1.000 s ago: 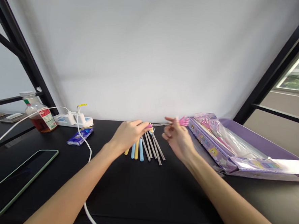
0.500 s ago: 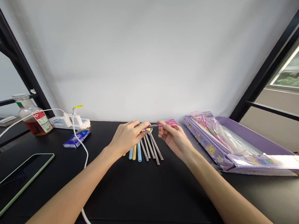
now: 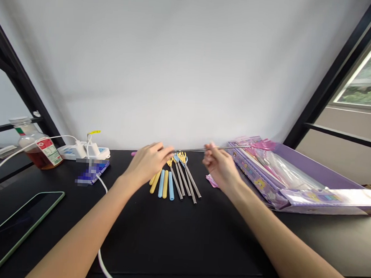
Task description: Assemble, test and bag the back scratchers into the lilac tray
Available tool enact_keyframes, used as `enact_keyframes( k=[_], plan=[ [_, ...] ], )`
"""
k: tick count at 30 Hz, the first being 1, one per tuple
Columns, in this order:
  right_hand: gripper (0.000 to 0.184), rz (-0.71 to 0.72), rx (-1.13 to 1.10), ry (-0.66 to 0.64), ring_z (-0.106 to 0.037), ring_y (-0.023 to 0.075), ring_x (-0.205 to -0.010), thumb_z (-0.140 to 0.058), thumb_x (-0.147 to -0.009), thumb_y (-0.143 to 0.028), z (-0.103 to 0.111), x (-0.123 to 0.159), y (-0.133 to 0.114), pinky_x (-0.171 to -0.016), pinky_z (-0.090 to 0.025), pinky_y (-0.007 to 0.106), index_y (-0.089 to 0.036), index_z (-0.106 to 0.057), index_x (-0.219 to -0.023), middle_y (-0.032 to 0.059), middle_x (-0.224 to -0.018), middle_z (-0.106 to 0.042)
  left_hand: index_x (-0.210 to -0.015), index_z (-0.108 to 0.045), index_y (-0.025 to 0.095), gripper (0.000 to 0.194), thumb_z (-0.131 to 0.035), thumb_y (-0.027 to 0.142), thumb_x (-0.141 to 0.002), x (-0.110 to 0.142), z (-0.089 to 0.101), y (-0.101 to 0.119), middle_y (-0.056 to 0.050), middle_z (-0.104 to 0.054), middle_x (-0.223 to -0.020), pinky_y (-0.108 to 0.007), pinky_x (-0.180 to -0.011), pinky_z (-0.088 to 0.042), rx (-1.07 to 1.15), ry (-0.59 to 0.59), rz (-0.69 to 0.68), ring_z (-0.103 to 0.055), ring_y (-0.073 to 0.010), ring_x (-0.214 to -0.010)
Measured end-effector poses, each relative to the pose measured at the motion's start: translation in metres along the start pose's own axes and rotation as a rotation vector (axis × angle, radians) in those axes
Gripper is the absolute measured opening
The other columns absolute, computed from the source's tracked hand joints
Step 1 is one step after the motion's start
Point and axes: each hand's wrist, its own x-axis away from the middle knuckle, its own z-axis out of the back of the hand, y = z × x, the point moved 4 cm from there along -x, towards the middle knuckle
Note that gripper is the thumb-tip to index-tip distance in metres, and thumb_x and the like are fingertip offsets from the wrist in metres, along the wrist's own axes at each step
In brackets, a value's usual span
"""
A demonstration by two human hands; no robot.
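Observation:
A telescopic back scratcher (image 3: 194, 150) with a pink claw head (image 3: 263, 144) and a thin metal rod is held level between my hands. My left hand (image 3: 148, 164) is closed around its left part, where a pink handle tip (image 3: 133, 153) pokes out. Thumb and fingers of my right hand (image 3: 220, 164) pinch the rod farther right, slightly blurred. Below lie several metal rods (image 3: 187, 181) with yellow and blue claw heads (image 3: 182, 157). Beside them are several yellow and blue handle sleeves (image 3: 161, 183). A small pink item (image 3: 212, 181) is partly hidden under my right hand.
At right stands a purple box (image 3: 322, 164) with clear plastic bags (image 3: 287, 166). To the left are a phone (image 3: 19, 225), a blue packet (image 3: 92, 172), a power strip (image 3: 70, 151) with a white cable (image 3: 104, 264), and a glass bottle (image 3: 40, 151) of brown liquid.
The back scratcher's rod is much longer now. Its pink claw has gone from my right hand out to the right, over the box. My left hand has shifted slightly left.

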Motion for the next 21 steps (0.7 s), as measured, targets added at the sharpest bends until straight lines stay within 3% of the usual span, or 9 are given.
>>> enact_keyframes(
  k=[2, 3, 7, 10, 17, 21],
  plan=[
    [0.033, -0.038, 0.094, -0.119, -0.049, 0.0063, -0.056, -0.091, -0.067, -0.038, -0.015, 0.006, 0.015, -0.049, -0.042, 0.020, -0.012, -0.074, -0.078, 0.0005, -0.065, -0.059, -0.109, -0.065, 0.024, 0.025, -0.042, 0.030, -0.105, -0.002, -0.003, 0.011, -0.002, -0.064, -0.085, -0.027, -0.059, -0.040, -0.037, -0.030, -0.050, -0.062, -0.0174, -0.072],
    [0.034, -0.024, 0.118, -0.119, -0.048, 0.0065, -0.056, -0.090, -0.067, -0.040, -0.017, 0.006, 0.016, -0.048, -0.041, 0.021, -0.012, -0.074, -0.077, 0.0013, -0.066, -0.060, -0.106, -0.065, 0.023, 0.025, -0.041, 0.029, -0.104, -0.002, -0.004, 0.010, -0.002, -0.064, -0.083, -0.027, -0.057, -0.039, -0.038, -0.056, -0.049, -0.062, -0.0171, -0.070],
    [0.040, 0.189, 0.050, 0.156, -0.036, 0.0034, -0.049, -0.097, -0.054, -0.038, 0.011, -0.006, -0.014, -0.042, -0.032, 0.021, -0.014, -0.065, -0.061, -0.0011, -0.062, -0.056, -0.101, -0.068, 0.025, 0.019, -0.050, 0.029, -0.101, 0.005, -0.001, -0.026, -0.001, -0.070, -0.089, -0.027, -0.061, -0.042, 0.031, -0.114, 0.107, -0.066, -0.0196, -0.082],
    [0.037, 0.223, -0.008, 0.232, -0.035, 0.0043, -0.048, -0.095, -0.059, -0.038, 0.027, -0.011, -0.030, -0.042, -0.033, 0.021, -0.016, -0.065, -0.065, -0.0040, -0.057, -0.050, -0.098, -0.070, 0.024, 0.016, -0.054, 0.026, -0.098, 0.007, 0.002, -0.042, -0.002, -0.073, -0.093, -0.030, -0.066, -0.045, 0.019, -0.099, 0.162, -0.067, -0.0221, -0.088],
    [0.035, -0.034, 0.064, -0.077, -0.049, 0.0084, -0.053, -0.089, -0.067, -0.045, -0.015, 0.009, 0.008, -0.050, -0.042, 0.023, -0.015, -0.072, -0.078, 0.0002, -0.063, -0.060, -0.096, -0.070, 0.017, 0.020, -0.051, 0.011, -0.097, 0.000, -0.002, 0.008, -0.006, -0.073, -0.086, -0.032, -0.074, -0.050, -0.002, 0.047, -0.097, -0.068, -0.0213, -0.081],
    [0.043, 0.009, 0.190, -0.109, -0.049, 0.0082, -0.052, -0.087, -0.067, -0.051, -0.018, 0.011, 0.008, -0.049, -0.039, 0.024, -0.012, -0.076, -0.077, 0.0043, -0.063, -0.064, -0.099, -0.071, 0.017, 0.019, -0.054, 0.010, -0.095, -0.001, -0.004, 0.010, -0.006, -0.075, -0.089, -0.031, -0.071, -0.052, 0.033, 0.056, -0.124, -0.069, -0.0211, -0.081]
  ],
)
